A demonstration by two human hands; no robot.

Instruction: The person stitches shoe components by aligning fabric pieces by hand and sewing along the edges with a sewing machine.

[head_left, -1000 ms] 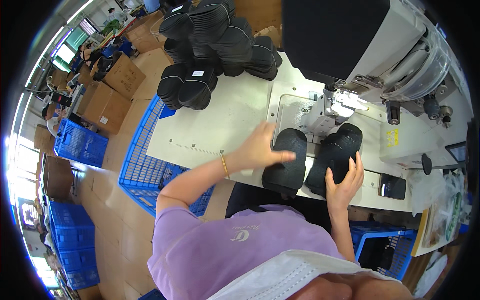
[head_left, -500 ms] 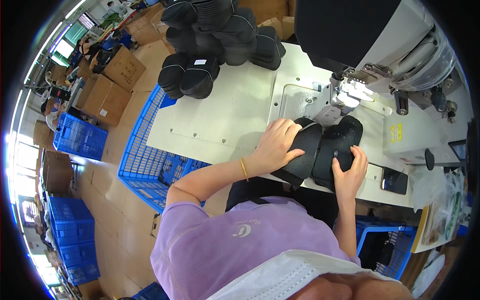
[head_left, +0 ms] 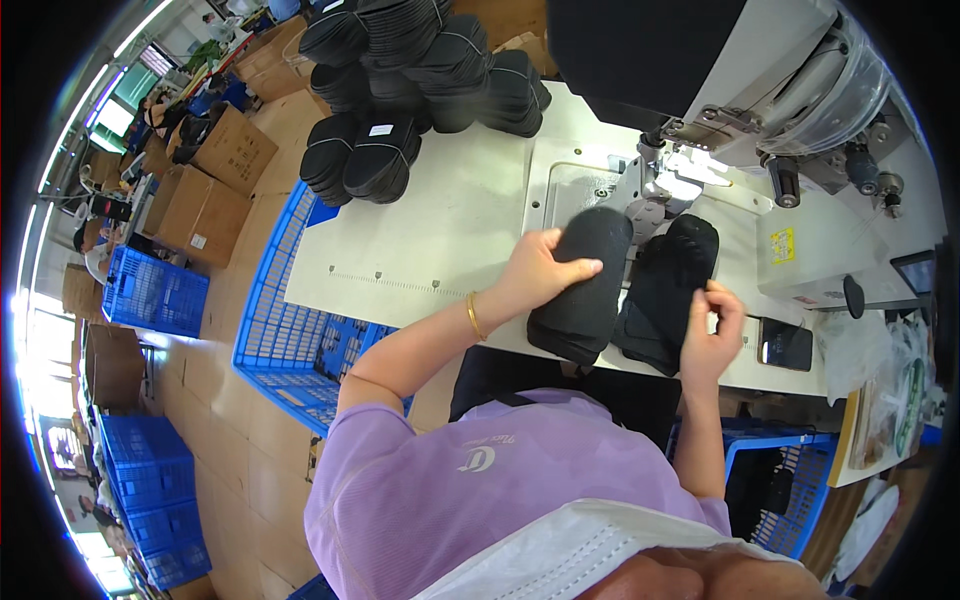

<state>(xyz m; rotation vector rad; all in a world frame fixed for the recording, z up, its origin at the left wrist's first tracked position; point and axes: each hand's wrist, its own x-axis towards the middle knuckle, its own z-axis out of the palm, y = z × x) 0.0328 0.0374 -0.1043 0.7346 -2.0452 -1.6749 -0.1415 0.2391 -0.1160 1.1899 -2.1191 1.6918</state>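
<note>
My left hand (head_left: 548, 272) is closed round the left side of a stack of black insole-shaped pads (head_left: 582, 290), its thumb lying over the top pad. Beside it on the white sewing machine table (head_left: 440, 230), a second stack of similar black pads (head_left: 665, 290) lies somewhat fanned out. My right hand (head_left: 714, 328) is at that stack's right edge, fingers curled and thumb pressed in; anything pinched there is too small to make out. Just beyond both stacks is the sewing machine's lit needle area (head_left: 675, 180).
Banded bundles of black pads (head_left: 375, 160) are piled at the table's far left. A phone (head_left: 786, 344) lies on the right. Blue crates (head_left: 265, 290) stand beside the table, with another crate (head_left: 800, 490) below right. The machine head (head_left: 650, 60) overhangs the back.
My left hand has shifted the left stack slightly left and turned it more upright. My right hand has gone from spread over the right stack to curled at its edge. That stack has fanned out.
</note>
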